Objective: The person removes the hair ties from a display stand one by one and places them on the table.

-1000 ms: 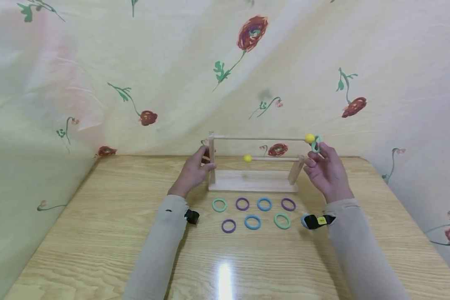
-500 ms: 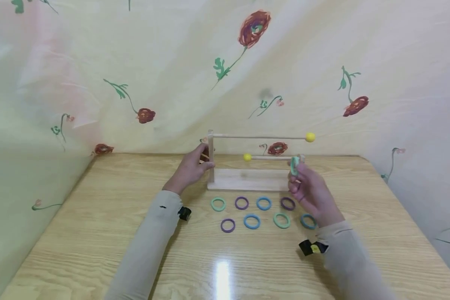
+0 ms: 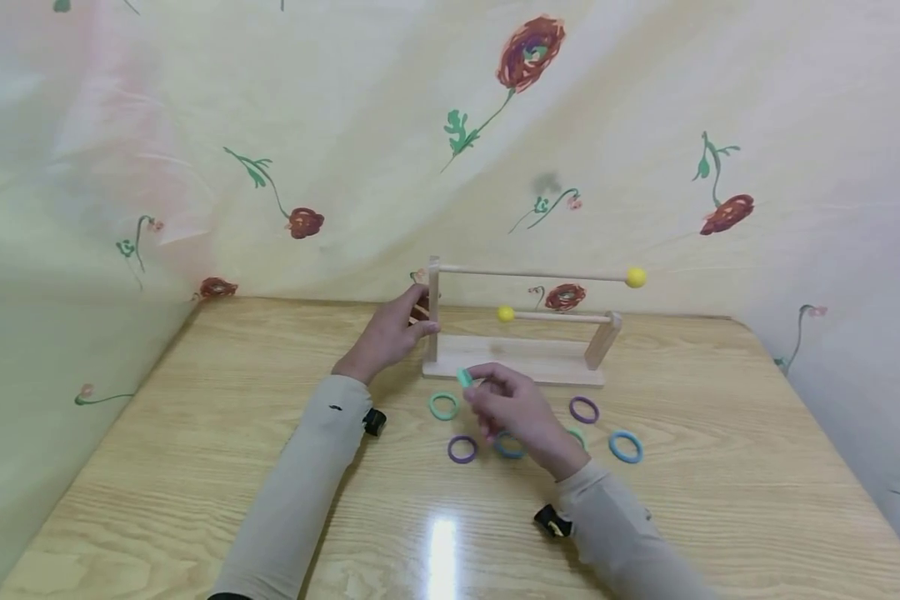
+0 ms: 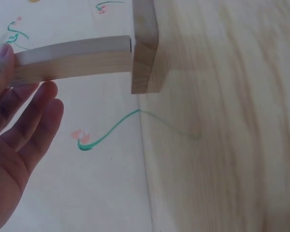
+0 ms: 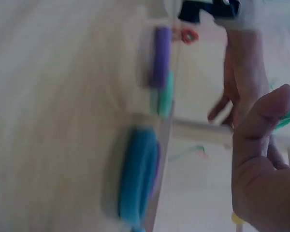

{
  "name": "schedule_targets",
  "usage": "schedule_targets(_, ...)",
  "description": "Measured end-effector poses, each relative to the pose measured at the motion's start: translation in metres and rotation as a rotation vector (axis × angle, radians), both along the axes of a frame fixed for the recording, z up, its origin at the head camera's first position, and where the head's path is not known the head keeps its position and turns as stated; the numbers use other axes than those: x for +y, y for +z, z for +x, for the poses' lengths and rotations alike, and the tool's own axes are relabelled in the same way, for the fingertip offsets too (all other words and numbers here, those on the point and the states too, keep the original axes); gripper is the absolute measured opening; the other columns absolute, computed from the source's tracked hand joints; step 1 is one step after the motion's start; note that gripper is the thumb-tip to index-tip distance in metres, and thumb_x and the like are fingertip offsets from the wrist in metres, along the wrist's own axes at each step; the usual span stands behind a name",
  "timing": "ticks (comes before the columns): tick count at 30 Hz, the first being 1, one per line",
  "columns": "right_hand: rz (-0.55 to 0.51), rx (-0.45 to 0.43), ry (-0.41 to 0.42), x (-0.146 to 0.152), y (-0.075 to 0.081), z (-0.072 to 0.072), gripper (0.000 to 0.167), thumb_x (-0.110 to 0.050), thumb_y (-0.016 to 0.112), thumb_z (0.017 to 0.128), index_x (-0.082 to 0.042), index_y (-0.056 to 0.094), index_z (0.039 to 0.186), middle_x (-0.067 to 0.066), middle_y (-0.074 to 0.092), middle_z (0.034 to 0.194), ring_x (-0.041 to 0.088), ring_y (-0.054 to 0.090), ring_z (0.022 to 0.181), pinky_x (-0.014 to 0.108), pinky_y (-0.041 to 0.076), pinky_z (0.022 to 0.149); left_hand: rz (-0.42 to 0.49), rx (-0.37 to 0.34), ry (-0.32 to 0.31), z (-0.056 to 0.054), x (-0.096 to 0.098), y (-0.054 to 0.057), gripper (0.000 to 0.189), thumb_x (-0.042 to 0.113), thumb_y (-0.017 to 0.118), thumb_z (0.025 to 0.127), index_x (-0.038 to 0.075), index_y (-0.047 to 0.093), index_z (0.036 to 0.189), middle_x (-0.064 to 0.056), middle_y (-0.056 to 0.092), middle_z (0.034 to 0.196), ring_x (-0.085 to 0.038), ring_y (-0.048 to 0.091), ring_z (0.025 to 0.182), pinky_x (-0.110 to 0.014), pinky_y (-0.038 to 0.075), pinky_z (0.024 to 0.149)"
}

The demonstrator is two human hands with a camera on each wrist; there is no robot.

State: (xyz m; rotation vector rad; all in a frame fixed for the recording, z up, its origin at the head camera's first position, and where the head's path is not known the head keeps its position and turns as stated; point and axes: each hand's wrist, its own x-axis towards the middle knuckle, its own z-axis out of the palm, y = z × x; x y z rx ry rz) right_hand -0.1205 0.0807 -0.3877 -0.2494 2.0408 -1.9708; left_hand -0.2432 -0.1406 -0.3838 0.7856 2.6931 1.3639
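My left hand (image 3: 386,337) grips the left upright (image 3: 433,321) of a wooden stand, thumb in front and fingers behind. In the left wrist view that upright (image 4: 82,58) lies between thumb and fingers (image 4: 38,104). My right hand (image 3: 521,417) pinches a light green ring (image 3: 465,378) between thumb and fingertips, in front of the stand's base board (image 3: 487,348). The ring (image 5: 286,118) shows partly beyond the thumb in the right wrist view. Two thin rods cross the stand, each tipped with a yellow ball: an upper ball (image 3: 636,277) and a lower ball (image 3: 506,314).
On the wooden table lie a green ring (image 3: 443,418), purple rings (image 3: 462,462) (image 3: 587,421) and a blue ring (image 3: 628,461). My right hand partly hides another blue ring (image 3: 510,456) and another green one (image 3: 581,434). A flowered cloth (image 3: 360,167) hangs behind.
My right hand has carried the green ring from beside the upper yellow ball, leftward and down, to in front of the base. The left hand keeps its grip on the upright.
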Motion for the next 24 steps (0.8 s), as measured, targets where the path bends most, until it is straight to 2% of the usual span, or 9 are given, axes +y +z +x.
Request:
schedule_targets(2, 0.063, 0.014, 0.027, -0.011, -0.004, 0.002, 0.034, -0.018, 0.068, 0.098, -0.002, 0.060, 0.127, 0.021, 0.060, 0.083, 0.017, 0.058, 0.055, 0.028, 0.053, 0.050, -0.015, 0.015, -0.006, 0.000, 0.000, -0.001, 0.045, 0.022, 0.065, 0.100, 0.011, 0.047, 0.139, -0.006, 0.059, 0.125, -0.024, 0.061, 0.113, -0.042, 0.055, 0.090)
schedule_targets(5, 0.173, 0.064, 0.078, -0.027, -0.008, 0.007, 0.031, -0.020, 0.070, 0.098, -0.004, 0.063, 0.123, 0.016, 0.062, 0.081, 0.017, 0.057, 0.054, 0.029, 0.051, 0.048, -0.032, 0.042, -0.020, 0.001, -0.002, 0.000, 0.044, 0.023, 0.065, 0.101, 0.010, 0.046, 0.138, -0.009, 0.059, 0.126, -0.025, 0.062, 0.112, -0.043, 0.055, 0.090)
schedule_targets(9, 0.403, 0.182, 0.142, -0.047, -0.009, 0.017, 0.030, -0.022, 0.070, 0.096, -0.005, 0.065, 0.120, 0.002, 0.060, 0.076, 0.012, 0.053, 0.055, 0.027, 0.047, 0.050, -0.046, 0.049, -0.027, 0.001, -0.004, 0.000, 0.045, 0.025, 0.063, 0.101, 0.011, 0.044, 0.140, -0.011, 0.059, 0.127, -0.026, 0.063, 0.111, -0.044, 0.055, 0.090)
schedule_targets(13, 0.606, 0.275, 0.200, -0.062, -0.011, 0.023, 0.030, -0.024, 0.070, 0.095, -0.006, 0.065, 0.119, -0.005, 0.056, 0.070, 0.008, 0.050, 0.055, 0.026, 0.044, 0.050, -0.028, 0.030, -0.028, 0.000, -0.005, -0.003, 0.045, 0.026, 0.062, 0.102, 0.012, 0.045, 0.140, -0.009, 0.059, 0.125, -0.024, 0.062, 0.108, -0.042, 0.055, 0.088)
schedule_targets(18, 0.713, 0.319, 0.246, -0.072, -0.015, 0.023, 0.025, -0.019, 0.070, 0.092, -0.005, 0.067, 0.112, -0.006, 0.054, 0.068, 0.009, 0.049, 0.059, 0.026, 0.044, 0.052, 0.010, 0.021, -0.031, -0.003, -0.004, -0.004, 0.039, 0.024, 0.064, 0.102, 0.013, 0.049, 0.136, -0.007, 0.059, 0.122, -0.024, 0.062, 0.106, -0.042, 0.055, 0.086)
schedule_targets(24, 0.840, 0.362, 0.254, -0.078, -0.016, 0.024, 0.022, -0.018, 0.071, 0.090, -0.006, 0.068, 0.108, -0.005, 0.061, 0.082, 0.011, 0.055, 0.073, 0.029, 0.049, 0.065, 0.023, 0.005, -0.025, -0.003, -0.004, -0.002, 0.041, 0.023, 0.065, 0.101, 0.012, 0.049, 0.137, -0.008, 0.059, 0.122, -0.026, 0.062, 0.106, -0.043, 0.055, 0.086)
